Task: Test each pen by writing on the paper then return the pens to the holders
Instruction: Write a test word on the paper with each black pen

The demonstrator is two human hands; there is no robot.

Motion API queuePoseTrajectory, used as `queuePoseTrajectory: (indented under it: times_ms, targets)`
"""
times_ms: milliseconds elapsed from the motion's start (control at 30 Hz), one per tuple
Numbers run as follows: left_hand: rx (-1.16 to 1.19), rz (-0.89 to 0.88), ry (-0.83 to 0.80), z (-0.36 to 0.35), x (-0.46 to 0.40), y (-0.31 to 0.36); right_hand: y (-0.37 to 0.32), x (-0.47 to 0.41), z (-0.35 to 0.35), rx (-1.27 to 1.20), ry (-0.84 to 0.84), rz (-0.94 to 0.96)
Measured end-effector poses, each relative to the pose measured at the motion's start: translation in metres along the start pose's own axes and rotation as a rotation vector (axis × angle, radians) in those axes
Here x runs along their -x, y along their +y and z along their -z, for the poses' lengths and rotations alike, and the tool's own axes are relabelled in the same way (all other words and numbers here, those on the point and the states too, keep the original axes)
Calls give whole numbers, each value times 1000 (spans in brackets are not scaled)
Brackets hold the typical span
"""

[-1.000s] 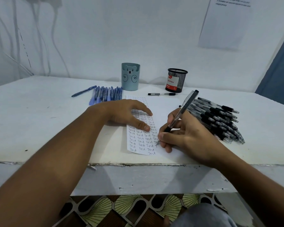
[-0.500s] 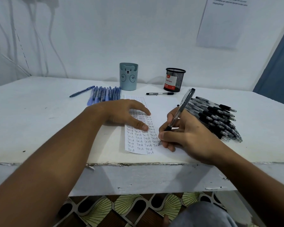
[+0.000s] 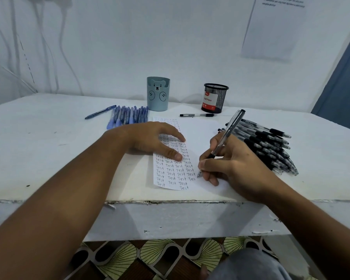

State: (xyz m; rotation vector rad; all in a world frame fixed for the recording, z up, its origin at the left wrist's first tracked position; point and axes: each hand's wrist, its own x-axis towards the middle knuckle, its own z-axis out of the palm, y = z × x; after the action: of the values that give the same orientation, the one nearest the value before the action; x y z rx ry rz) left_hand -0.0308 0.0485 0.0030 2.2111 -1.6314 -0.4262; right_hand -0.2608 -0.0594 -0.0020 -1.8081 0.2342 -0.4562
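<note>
Black pen tilts, tip on the Test-filled paper, holders behind.

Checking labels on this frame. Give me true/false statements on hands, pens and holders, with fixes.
1. The right hand grips a black pen with its tip on the paper. True.
2. The left hand holds a blue pen. False: it rests flat on the paper, holding nothing.
3. The blue pens lie left of the bear pen holder. True.
4. The pile of black pens stands inside the black mesh holder. False: it lies on the table, right of the paper.
5. A single black pen lies in front of the mesh holder. True.
</note>
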Motion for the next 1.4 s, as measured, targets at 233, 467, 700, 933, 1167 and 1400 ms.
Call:
queuePoseTrajectory:
  times_ms: [233, 467, 700, 933, 1167, 1400]
  targets:
    - [1, -6, 1, 0, 0, 2, 1, -1, -1, 107, -11, 15]
    - [5, -7, -3, -1, 1, 1, 5, -3, 0, 25, -40, 20]
    - [20, -7, -5, 0, 1, 1, 9, -11, 2, -215, 80, -44]
    - [26, -9, -12, 0, 1, 0, 3, -17, 5, -478, 209, -200]
    - [39, -8, -17, 0, 0, -1, 3, -18, 4, -518, 255, -193]
    - [42, -9, -20, -1, 0, 0, 1, -16, 3, -525, 250, -194]
